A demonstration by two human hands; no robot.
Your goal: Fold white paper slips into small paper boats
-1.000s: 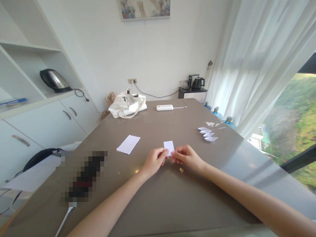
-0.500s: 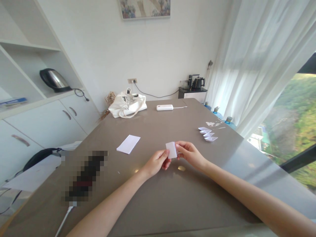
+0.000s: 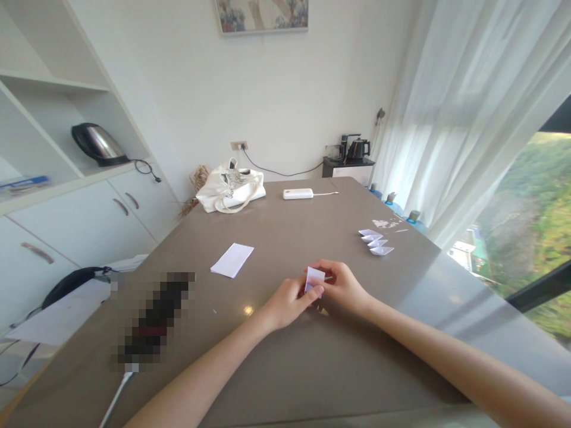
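Note:
A small folded piece of white paper (image 3: 314, 276) is held between my two hands, above the middle of the table. My left hand (image 3: 289, 302) is closed on its lower left part, thumb laid across the front. From the right, my right hand (image 3: 341, 286) grips the same paper, and some of its fingers are hidden behind it. Several folded paper boats (image 3: 376, 242) sit in a short row to the right, beyond my right hand. Left of the hands lies a stack of white paper sheets (image 3: 232, 260).
On the grey-brown table (image 3: 285, 368) are a white bag (image 3: 229, 189), a white power bank (image 3: 298, 194) with a short cable, and paper scraps (image 3: 386, 223) near the right edge. A blurred-out dark object (image 3: 154, 321) with a white cable (image 3: 115, 395) lies at the left.
The folded paper has turned and tilted in my hands. My left thumb has moved right across its front, and my right fingers have shifted to its top and side.

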